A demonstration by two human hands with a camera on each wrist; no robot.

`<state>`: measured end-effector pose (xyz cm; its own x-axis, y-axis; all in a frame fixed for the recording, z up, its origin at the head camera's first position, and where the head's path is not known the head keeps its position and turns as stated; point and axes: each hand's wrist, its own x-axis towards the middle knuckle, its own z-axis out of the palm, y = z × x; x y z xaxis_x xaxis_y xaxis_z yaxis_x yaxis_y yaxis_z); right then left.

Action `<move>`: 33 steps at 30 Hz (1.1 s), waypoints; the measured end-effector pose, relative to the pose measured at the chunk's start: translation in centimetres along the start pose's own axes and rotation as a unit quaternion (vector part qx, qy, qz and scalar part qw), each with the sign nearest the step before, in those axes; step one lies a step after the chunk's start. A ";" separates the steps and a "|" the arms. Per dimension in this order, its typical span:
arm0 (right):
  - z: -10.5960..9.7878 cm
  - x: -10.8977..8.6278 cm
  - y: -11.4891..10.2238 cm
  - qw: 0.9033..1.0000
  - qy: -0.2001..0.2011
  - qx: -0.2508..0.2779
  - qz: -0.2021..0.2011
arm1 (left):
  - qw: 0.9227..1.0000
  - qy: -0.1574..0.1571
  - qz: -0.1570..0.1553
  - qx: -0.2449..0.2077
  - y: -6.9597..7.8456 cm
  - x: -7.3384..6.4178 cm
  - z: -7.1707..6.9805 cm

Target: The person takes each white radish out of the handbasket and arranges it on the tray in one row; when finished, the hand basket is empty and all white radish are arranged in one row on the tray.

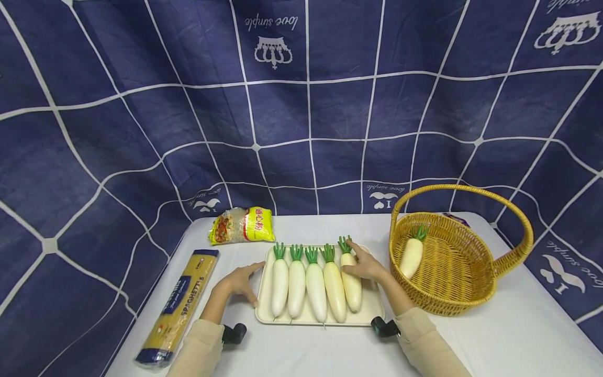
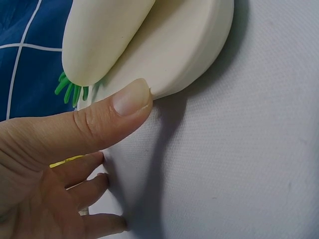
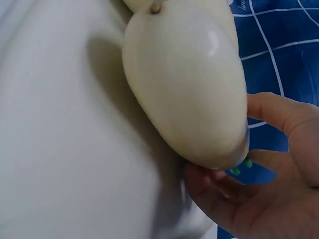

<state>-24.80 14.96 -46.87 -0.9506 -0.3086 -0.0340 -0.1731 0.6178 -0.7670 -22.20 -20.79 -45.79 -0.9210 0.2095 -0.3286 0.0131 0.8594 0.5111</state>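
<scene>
A cream tray [image 1: 373, 303] holds several white radishes [image 1: 316, 290] side by side, their green leaf tops pointing away from me. My right hand [image 1: 366, 264] grips the rightmost radish [image 1: 352, 290] near its leaf end. In the right wrist view the fingers curl under that radish [image 3: 187, 84], with the thumb on its other side. Beside the tray's left edge is my left hand [image 1: 239, 281], fingers spread and nothing held. Its thumb [image 2: 104, 119] lies right at the tray rim [image 2: 199, 55] in the left wrist view.
At the right stands a wicker basket [image 1: 459, 272] with a tall handle, one white radish [image 1: 411, 258] inside. A long spaghetti pack [image 1: 181, 309] lies at the left. Behind it is a yellow food bag [image 1: 242, 226]. A blue checked curtain [image 1: 282, 120] hangs behind the white table [image 1: 320, 356].
</scene>
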 end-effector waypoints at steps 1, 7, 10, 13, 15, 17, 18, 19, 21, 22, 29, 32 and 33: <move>-0.1 -0.1 -0.1 1.000 -0.001 -0.002 0.002 | 1.000 0.000 0.000 0.000 0.0 0.0 0.0; -0.5 -0.8 -0.4 1.000 -0.005 -0.027 0.011 | 1.000 0.001 0.004 0.005 0.1 0.1 -0.1; -0.8 -1.1 -0.6 1.000 -0.006 -0.022 0.008 | 1.000 0.000 0.002 0.006 0.1 0.1 -0.1; -1.1 -1.5 -0.7 1.000 -0.007 -0.010 0.002 | 1.000 -0.001 0.001 0.005 0.1 0.0 -0.1; -1.3 -1.8 -0.8 1.000 -0.008 -0.001 0.001 | 1.000 -0.001 0.002 0.005 0.1 0.0 -0.1; -1.6 -2.1 -1.0 1.000 -0.009 0.006 0.007 | 1.000 -0.001 0.003 0.005 0.1 0.0 -0.1; -1.8 -2.3 -1.1 1.000 -0.012 0.012 0.010 | 1.000 -0.001 0.003 0.005 0.1 0.0 -0.1; -1.9 -2.4 -1.2 1.000 -0.013 0.016 0.012 | 1.000 -0.001 0.004 0.005 0.1 0.0 -0.1; -2.3 -2.9 -1.4 1.000 -0.016 0.018 0.009 | 1.000 -0.001 0.005 0.005 0.1 0.1 -0.1; -2.5 -3.1 -1.6 1.000 -0.016 0.023 0.009 | 1.000 -0.001 0.006 0.005 0.1 0.1 -0.1; -4.8 -4.8 -2.6 0.998 0.015 0.041 -0.033 | 1.000 0.000 0.004 0.006 0.0 0.0 -0.1; -5.9 -5.2 -2.4 0.998 0.036 0.035 -0.045 | 1.000 -0.001 0.003 0.005 0.0 0.0 -0.1; -6.4 -5.4 -2.3 0.997 0.040 0.038 -0.049 | 1.000 -0.001 0.004 0.005 0.0 0.0 -0.1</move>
<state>-20.89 19.80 -40.83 -0.9484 -0.3033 0.0923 -0.2483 0.5295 -0.8112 -22.21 -20.85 -45.68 -0.9202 0.2167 -0.3261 0.0239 0.8625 0.5055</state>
